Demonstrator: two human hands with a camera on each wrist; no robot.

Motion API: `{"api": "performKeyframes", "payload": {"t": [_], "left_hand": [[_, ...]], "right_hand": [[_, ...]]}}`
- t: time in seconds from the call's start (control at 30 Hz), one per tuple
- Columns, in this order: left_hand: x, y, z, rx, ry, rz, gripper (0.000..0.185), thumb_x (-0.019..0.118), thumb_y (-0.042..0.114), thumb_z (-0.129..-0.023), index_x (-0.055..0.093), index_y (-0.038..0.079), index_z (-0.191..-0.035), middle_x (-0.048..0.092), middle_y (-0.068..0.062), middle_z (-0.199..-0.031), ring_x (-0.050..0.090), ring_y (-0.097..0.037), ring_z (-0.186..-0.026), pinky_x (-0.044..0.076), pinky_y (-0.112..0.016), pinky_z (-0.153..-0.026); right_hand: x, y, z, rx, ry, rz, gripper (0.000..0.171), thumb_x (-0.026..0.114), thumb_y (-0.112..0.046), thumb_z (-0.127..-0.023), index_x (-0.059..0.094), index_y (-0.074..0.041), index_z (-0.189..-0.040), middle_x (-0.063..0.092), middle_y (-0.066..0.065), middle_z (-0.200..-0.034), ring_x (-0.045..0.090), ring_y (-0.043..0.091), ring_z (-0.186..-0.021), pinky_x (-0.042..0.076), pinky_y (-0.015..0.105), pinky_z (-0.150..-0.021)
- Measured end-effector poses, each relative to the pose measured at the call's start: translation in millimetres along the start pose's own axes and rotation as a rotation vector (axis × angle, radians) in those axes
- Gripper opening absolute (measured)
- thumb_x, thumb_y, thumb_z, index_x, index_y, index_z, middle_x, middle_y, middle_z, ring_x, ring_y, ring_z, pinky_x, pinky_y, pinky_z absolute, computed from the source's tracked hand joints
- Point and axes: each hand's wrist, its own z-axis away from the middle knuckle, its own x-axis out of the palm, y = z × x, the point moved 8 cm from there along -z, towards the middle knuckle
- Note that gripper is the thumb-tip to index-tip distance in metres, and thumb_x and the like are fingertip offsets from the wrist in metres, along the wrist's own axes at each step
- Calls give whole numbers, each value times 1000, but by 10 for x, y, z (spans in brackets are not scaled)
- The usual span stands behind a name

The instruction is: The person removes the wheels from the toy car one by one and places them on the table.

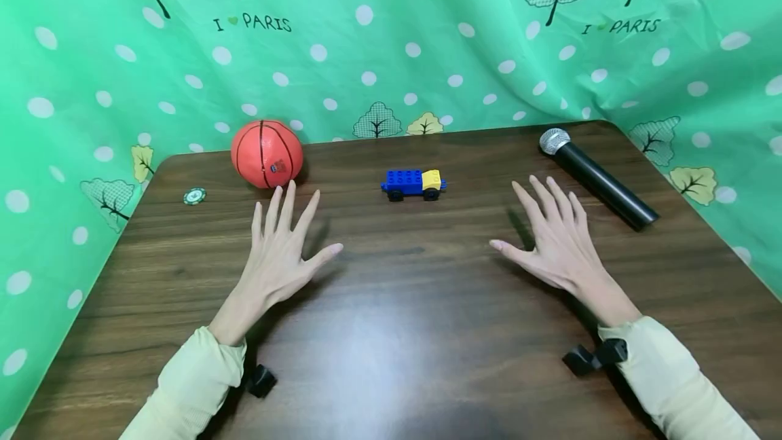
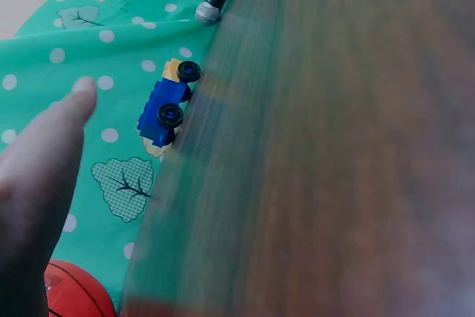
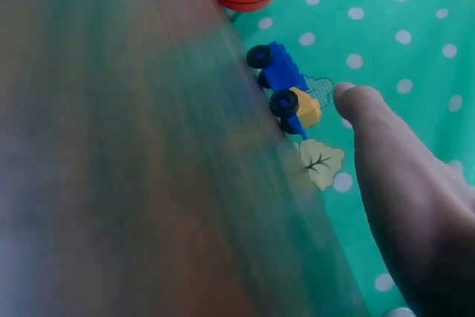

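Fingers of both your hands are spread wide and straight, holding nothing: left hand (image 1: 284,250) and right hand (image 1: 552,240) lie flat on the bench (image 1: 391,331). Your left fingertips nearly reach the basketball (image 1: 267,153); the microphone (image 1: 597,177) lies just beyond your right. Between them, farther back, stands the toy truck (image 1: 413,183).

Green token (image 1: 194,196) near table's (image 1: 391,331) edge; leafy backdrop (image 1: 391,53).
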Motion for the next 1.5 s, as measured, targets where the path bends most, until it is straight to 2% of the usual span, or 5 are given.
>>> {"api": "performKeyframes", "payload": {"t": [0.27, 0.47, 0.9, 1.2, 1.5], "left_hand": [[30, 74, -240, 25, 28, 137, 84, 54, 65, -98, 32, 17, -163, 19, -16, -169, 16, -38, -155, 12, -64, -120], [152, 179, -435, 44, -3, 173, 83, 54, 66, -97, 40, 11, -158, 31, -18, -164, 21, -37, -153, 12, -61, -121], [403, 271, -792, 14, 23, 391, 71, 62, 52, -99, 47, 8, -153, 43, -14, -157, 36, -32, -146, 22, -57, -119], [541, 357, -950, -19, -20, 469, 69, 63, 49, -100, 46, 9, -154, 43, -13, -157, 33, -33, -147, 19, -60, -119], [683, 406, -1068, -28, -64, 560, 66, 63, 44, -103, 45, 8, -155, 44, -11, -157, 33, -31, -148, 21, -56, -120]], "right_hand": [[61, -63, -319, -23, 58, -103, 87, 69, -56, -88, 43, -6, -154, 40, 24, -154, 30, 45, -145, 26, 70, -107], [156, -115, -472, -30, 72, -166, 77, 73, -47, -88, 50, -4, -147, 48, 24, -145, 40, 47, -134, 30, 68, -101], [319, -141, -665, 48, 35, -301, 64, 71, -40, -94, 53, -4, -144, 52, 22, -140, 44, 44, -128, 33, 61, -99], [401, -180, -773, 75, 45, -373, 53, 67, -31, -100, 53, -2, -143, 54, 24, -136, 47, 46, -126, 34, 63, -100], [532, -293, -863, 9, 15, -466, 49, 66, -22, -103, 52, 0, -145, 55, 22, -136, 48, 39, -129, 35, 57, -109]]}}
